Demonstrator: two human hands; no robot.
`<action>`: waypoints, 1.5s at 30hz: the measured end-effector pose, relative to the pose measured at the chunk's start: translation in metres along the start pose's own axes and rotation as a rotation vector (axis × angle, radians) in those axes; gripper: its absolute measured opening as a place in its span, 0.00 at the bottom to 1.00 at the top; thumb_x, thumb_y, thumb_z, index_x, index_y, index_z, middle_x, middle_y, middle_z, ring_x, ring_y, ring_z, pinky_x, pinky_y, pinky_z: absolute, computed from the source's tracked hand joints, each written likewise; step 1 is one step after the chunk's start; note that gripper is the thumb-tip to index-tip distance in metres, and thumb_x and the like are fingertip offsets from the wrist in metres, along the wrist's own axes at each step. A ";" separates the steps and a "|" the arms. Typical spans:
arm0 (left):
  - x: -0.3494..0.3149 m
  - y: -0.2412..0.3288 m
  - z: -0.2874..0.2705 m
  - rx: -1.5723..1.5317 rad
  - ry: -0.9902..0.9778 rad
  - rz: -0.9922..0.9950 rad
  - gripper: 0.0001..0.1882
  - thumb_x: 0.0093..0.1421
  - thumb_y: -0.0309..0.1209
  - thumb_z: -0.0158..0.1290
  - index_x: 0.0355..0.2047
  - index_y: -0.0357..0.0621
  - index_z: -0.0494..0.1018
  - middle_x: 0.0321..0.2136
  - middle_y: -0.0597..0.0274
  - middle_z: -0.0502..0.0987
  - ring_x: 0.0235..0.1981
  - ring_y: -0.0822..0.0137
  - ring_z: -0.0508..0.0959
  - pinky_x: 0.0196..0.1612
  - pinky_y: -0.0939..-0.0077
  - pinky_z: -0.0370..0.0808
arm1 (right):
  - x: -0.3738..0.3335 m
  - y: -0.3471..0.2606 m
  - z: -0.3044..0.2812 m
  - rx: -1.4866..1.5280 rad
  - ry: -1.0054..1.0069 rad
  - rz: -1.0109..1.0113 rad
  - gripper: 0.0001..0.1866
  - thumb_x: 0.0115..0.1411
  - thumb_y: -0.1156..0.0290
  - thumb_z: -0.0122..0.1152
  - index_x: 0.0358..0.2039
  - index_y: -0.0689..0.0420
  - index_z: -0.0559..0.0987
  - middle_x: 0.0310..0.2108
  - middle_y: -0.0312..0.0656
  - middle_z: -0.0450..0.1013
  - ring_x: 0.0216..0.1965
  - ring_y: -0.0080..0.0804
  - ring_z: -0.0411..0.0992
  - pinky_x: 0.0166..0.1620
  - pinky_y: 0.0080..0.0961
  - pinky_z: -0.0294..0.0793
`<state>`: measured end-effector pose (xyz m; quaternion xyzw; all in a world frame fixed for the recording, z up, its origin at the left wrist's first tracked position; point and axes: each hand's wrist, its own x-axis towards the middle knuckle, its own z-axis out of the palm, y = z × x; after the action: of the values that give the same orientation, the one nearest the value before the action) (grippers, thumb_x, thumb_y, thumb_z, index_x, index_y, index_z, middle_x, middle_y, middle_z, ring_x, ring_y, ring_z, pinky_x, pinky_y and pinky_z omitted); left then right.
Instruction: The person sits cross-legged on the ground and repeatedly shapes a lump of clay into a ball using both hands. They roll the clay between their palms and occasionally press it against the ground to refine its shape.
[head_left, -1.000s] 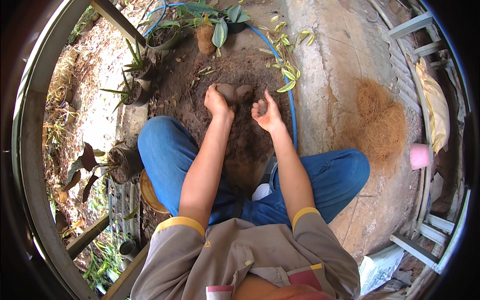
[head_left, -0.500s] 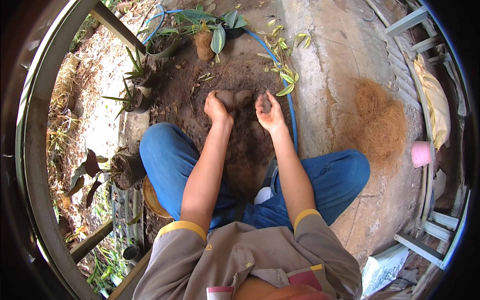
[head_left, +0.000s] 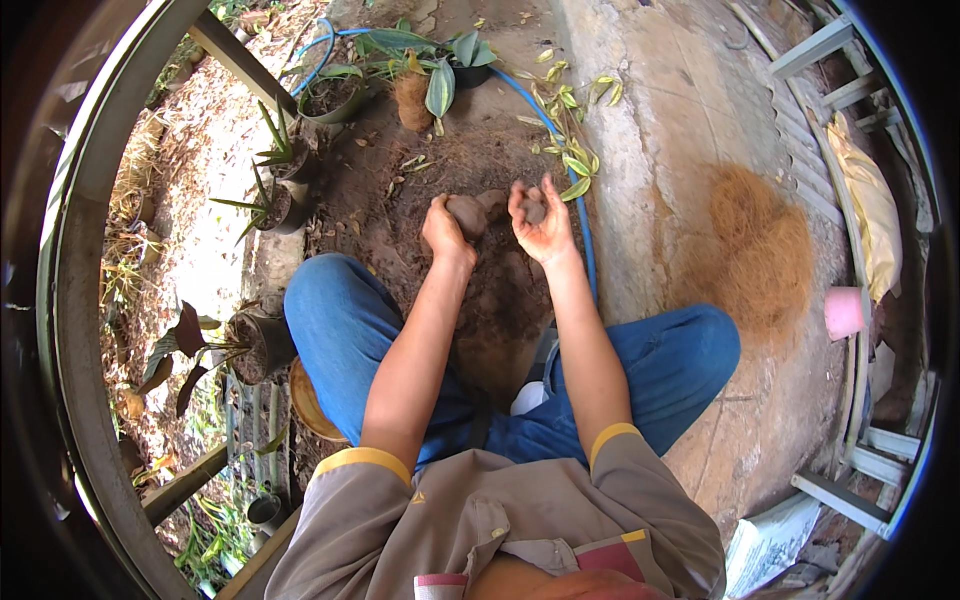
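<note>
A rounded brown ball of soil (head_left: 467, 215) rests in my left hand (head_left: 443, 232), whose fingers curl around its left side. To its right my right hand (head_left: 545, 232) is turned palm up, fingers apart and bent. Dark soil coats its palm and fingertips; whether a small crumb lies there I cannot tell. Just beyond the ball, another brown lump (head_left: 493, 199) sits on the ground, partly hidden. Both hands hover over loose dark soil (head_left: 490, 290) between my bent legs.
A fibre-wrapped ball (head_left: 411, 100) and leafy potted plants (head_left: 468, 62) stand beyond. A blue hose (head_left: 588, 240) curves along the right side. Brown fibre (head_left: 762, 255) is heaped on the concrete, near a pink pot (head_left: 843, 312). More potted plants (head_left: 283, 210) line the left.
My left hand has shifted slightly right and nearer with the soil ball. The fingers of my right hand have spread and lifted a little.
</note>
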<state>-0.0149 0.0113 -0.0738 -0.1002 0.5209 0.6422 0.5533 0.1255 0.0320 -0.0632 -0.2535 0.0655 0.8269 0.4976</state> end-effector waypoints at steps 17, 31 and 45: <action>-0.029 0.002 0.014 0.124 -0.405 -0.170 0.22 0.59 0.51 0.46 0.38 0.45 0.69 0.36 0.58 0.75 0.37 0.61 0.76 0.42 0.59 0.74 | 0.007 -0.011 0.003 -0.017 -0.211 -0.027 0.16 0.61 0.54 0.53 0.27 0.53 0.71 0.23 0.39 0.69 0.18 0.25 0.65 0.18 0.17 0.59; -0.034 0.012 0.021 0.290 -0.675 0.401 0.31 0.59 0.52 0.44 0.56 0.47 0.59 0.58 0.55 0.60 0.60 0.57 0.59 0.59 0.53 0.59 | -0.022 -0.005 0.028 -0.649 -0.334 -0.156 0.29 0.63 0.52 0.43 0.57 0.61 0.65 0.58 0.44 0.61 0.60 0.30 0.57 0.60 0.34 0.56; -0.075 0.035 0.031 0.544 -0.678 0.777 0.31 0.64 0.52 0.33 0.60 0.44 0.54 0.54 0.53 0.62 0.56 0.61 0.61 0.56 0.65 0.59 | -0.049 0.023 0.066 -0.737 -0.127 -0.164 0.30 0.62 0.42 0.42 0.37 0.60 0.76 0.32 0.38 0.73 0.34 0.26 0.72 0.40 0.24 0.73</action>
<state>-0.0024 -0.0040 0.0122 0.4551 0.4594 0.6374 0.4191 0.1015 0.0057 0.0140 -0.3682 -0.2875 0.7665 0.4409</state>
